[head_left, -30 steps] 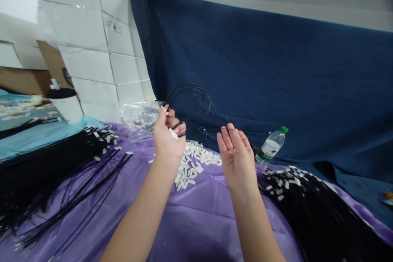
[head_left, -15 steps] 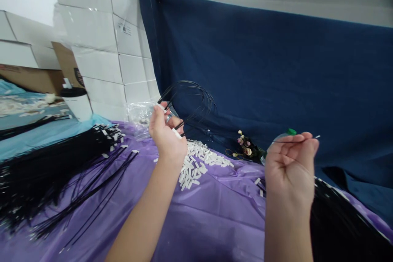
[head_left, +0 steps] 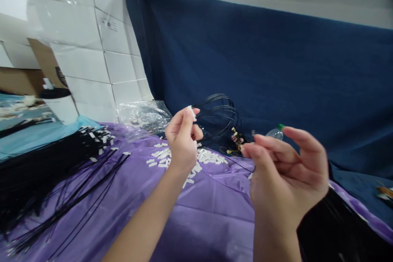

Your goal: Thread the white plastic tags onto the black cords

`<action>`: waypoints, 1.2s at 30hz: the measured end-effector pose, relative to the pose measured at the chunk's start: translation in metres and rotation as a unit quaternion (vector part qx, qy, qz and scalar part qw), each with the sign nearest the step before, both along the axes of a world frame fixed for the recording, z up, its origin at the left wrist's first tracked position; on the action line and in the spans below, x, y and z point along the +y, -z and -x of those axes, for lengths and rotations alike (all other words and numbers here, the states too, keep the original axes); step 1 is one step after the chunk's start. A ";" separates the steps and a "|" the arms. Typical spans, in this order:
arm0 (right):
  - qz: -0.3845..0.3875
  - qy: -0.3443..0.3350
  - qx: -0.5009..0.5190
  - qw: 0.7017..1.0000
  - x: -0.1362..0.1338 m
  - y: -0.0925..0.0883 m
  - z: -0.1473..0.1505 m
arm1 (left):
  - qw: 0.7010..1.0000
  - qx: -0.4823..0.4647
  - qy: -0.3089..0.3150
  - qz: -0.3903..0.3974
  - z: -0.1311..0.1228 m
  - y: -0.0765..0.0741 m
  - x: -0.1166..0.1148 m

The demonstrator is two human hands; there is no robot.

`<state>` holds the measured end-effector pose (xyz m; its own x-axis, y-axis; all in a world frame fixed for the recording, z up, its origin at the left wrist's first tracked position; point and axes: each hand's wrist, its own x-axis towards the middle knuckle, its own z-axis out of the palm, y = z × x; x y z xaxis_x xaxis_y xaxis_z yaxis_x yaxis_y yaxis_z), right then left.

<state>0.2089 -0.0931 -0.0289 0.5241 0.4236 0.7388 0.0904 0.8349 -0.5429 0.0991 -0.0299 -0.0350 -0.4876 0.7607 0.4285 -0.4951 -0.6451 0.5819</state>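
Note:
My left hand (head_left: 184,135) is closed around white plastic connectors (head_left: 192,113) at the ends of thin black wires. Beyond its fingertips the black wires (head_left: 229,108) arc out in a loose loop. My right hand (head_left: 285,172) pinches with thumb and forefinger, its other fingers raised and spread. A small shiny wire tip (head_left: 253,132) pokes up above that pinch, and a black strand runs to the hand from the left. Below and behind my left hand, a scattered pile of white connectors (head_left: 211,156) lies on the purple cloth (head_left: 208,217).
Bundled black wires (head_left: 46,159) with white ends lie at the left. More black wires (head_left: 334,229) are at the right. White boxes (head_left: 82,61), a clear plastic bag (head_left: 144,114), a black-lidded cup (head_left: 58,102), small flowers (head_left: 238,139) and a green-capped bottle (head_left: 275,133) stand behind.
My right hand has turned and come left, closer to my left hand, still pinching the wire end. My left hand has shifted right with the looped wires, and the view has swung slightly right.

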 end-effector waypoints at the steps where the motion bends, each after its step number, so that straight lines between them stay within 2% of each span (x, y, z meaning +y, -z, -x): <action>1: 0.007 -0.001 -0.035 0.999 0.000 0.002 0.002 | 1.000 0.010 0.008 -0.005 -0.003 0.001 -0.002; 7: 0.010 -0.008 -0.189 0.982 0.016 0.018 0.001 | 0.996 0.068 0.055 -0.006 -0.012 0.002 -0.012; 11: -0.046 0.038 -0.225 0.972 0.026 0.021 -0.002 | 0.989 0.110 0.100 0.022 -0.014 0.001 -0.019; 20: -0.058 0.100 -0.296 0.948 0.030 0.022 -0.008 | 0.974 0.146 0.165 0.053 -0.011 -0.003 -0.024; 30: -0.018 0.180 -0.318 0.931 0.028 0.022 -0.005 | 0.976 0.161 0.141 0.045 -0.012 0.000 -0.019; 36: 0.064 0.106 -0.243 0.962 0.028 0.024 -0.001 | 0.975 0.208 0.080 0.025 -0.014 0.003 -0.020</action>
<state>0.2101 -0.0654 -0.0526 0.2133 0.4489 0.8678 0.5203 0.6996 -0.4898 0.1130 -0.0496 -0.0375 -0.1531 0.8373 0.5249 -0.3012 -0.5455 0.7821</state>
